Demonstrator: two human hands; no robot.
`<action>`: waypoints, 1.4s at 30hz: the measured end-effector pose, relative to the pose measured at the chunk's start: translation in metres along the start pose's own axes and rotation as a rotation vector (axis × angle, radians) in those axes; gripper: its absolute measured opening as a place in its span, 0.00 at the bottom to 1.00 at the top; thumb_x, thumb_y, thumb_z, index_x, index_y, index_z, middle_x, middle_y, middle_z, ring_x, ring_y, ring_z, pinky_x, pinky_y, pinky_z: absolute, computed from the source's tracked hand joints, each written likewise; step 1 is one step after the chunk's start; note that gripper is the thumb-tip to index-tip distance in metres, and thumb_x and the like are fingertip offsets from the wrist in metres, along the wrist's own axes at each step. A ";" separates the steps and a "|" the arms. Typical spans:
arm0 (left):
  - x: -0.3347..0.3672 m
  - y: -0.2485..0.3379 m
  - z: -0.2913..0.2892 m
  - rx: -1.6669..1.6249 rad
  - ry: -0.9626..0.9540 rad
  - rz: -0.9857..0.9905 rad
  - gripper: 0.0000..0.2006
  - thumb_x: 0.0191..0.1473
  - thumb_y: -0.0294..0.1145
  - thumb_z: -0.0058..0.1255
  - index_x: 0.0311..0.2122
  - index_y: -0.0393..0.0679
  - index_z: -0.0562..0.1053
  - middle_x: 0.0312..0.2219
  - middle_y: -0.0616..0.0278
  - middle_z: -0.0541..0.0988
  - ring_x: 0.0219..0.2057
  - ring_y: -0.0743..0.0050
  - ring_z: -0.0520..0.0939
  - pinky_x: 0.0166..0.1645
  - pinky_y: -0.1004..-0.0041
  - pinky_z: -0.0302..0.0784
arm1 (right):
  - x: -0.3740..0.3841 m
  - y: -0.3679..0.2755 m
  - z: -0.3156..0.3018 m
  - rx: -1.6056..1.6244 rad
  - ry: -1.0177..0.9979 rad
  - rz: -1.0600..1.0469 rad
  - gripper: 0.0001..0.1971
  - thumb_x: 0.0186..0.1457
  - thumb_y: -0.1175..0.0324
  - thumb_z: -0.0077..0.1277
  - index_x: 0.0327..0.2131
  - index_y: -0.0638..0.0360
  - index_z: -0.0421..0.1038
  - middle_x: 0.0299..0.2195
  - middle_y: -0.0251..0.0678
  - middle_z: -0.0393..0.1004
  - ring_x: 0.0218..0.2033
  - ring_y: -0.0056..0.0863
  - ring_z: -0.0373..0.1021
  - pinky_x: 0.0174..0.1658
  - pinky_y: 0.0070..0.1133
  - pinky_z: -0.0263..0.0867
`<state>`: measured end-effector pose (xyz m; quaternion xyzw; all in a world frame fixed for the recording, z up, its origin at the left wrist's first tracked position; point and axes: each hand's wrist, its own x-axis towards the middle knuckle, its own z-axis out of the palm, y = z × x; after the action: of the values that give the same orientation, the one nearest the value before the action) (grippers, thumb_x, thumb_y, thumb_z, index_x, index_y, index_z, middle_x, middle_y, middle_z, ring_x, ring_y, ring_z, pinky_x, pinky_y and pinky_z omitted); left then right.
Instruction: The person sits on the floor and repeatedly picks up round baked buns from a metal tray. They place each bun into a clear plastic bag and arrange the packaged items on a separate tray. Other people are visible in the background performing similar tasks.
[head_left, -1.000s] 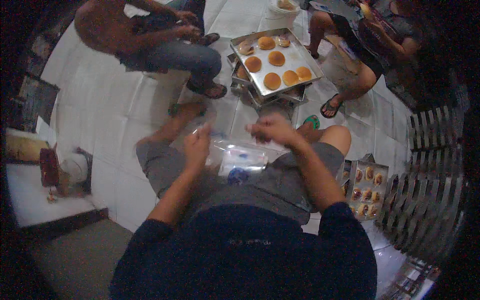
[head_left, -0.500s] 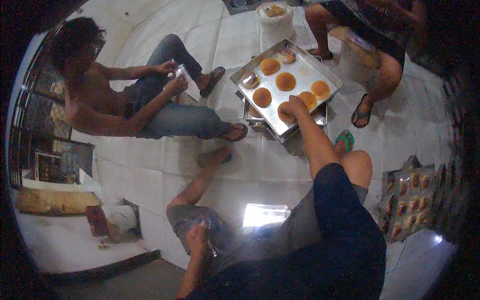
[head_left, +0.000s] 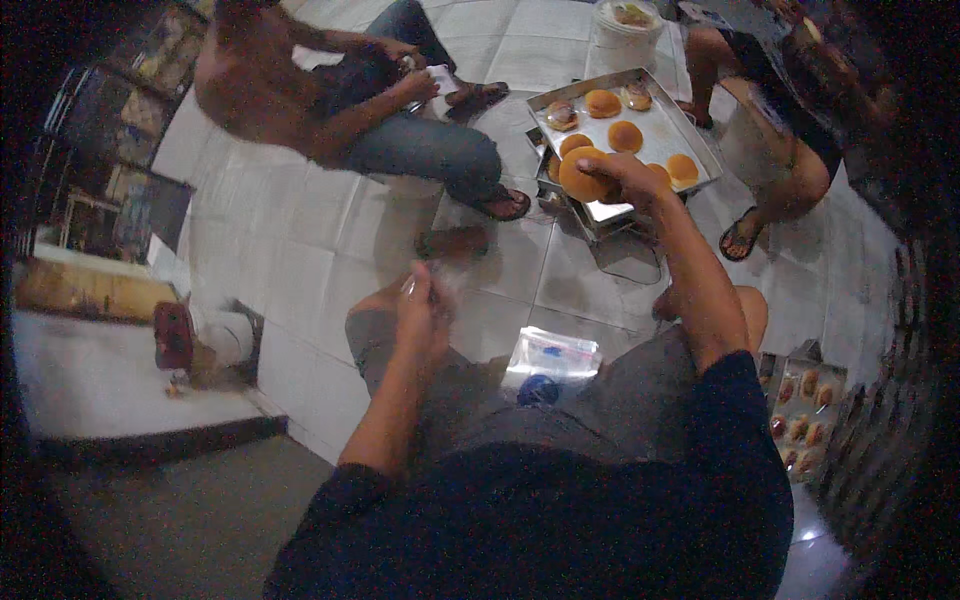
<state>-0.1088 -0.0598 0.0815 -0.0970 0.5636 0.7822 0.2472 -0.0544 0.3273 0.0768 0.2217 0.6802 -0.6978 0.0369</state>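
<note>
A round golden-brown bun [head_left: 581, 176] is gripped in my right hand [head_left: 632, 178], raised just over the near corner of a square metal tray [head_left: 660, 128]. More loose buns [head_left: 625, 137] lie on this tray, along with a few wrapped in clear plastic, such as the one at its left corner [head_left: 562, 115]. My left hand [head_left: 425, 318] is above my left knee, thumb up and fingers closed. It seems to hold a thin clear plastic bag [head_left: 455, 268], though motion smears it. On my lap rests a stack of clear plastic bags [head_left: 552, 362].
Under the tray stand further stacked metal trays [head_left: 590, 222]. A person on the left handles a pale packet [head_left: 440, 82]; another person sits at the right. Behind the tray is a white bucket [head_left: 625, 48]. At right, another tray [head_left: 822, 358] carries several wrapped buns.
My right hand has lifted a bun off the tray and drawn it nearer. My left hand has risen from my lap and moved forward. The view has shifted.
</note>
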 end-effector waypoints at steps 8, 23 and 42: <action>-0.029 -0.013 0.023 -0.331 -0.215 -0.233 0.20 0.60 0.57 0.46 0.35 0.49 0.70 0.24 0.72 0.72 0.24 0.81 0.75 0.31 0.79 0.73 | -0.240 -0.027 0.162 0.564 0.176 -0.238 0.30 0.52 0.60 0.60 0.54 0.65 0.64 0.44 0.37 0.74 0.42 0.28 0.74 0.43 0.27 0.74; -0.110 -0.005 0.058 0.290 -0.488 0.247 0.30 0.56 0.33 0.59 0.60 0.32 0.62 0.51 0.50 0.73 0.47 0.62 0.79 0.53 0.65 0.77 | -0.238 -0.004 0.171 0.226 0.234 -0.249 0.18 0.53 0.67 0.60 0.45 0.64 0.70 0.40 0.33 0.76 0.38 0.25 0.75 0.47 0.25 0.72; -0.119 -0.030 0.042 -0.316 -0.570 -0.308 0.29 0.64 0.55 0.38 0.60 0.43 0.62 0.54 0.56 0.70 0.56 0.59 0.71 0.59 0.56 0.69 | -0.256 0.006 0.190 -0.648 0.476 -0.762 0.24 0.54 0.64 0.56 0.52 0.64 0.69 0.52 0.48 0.72 0.55 0.47 0.68 0.59 0.38 0.61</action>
<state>0.0132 -0.0463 0.1226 0.0041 0.3229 0.8089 0.4914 0.1280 0.0794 0.1590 0.0889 0.8818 -0.3473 -0.3065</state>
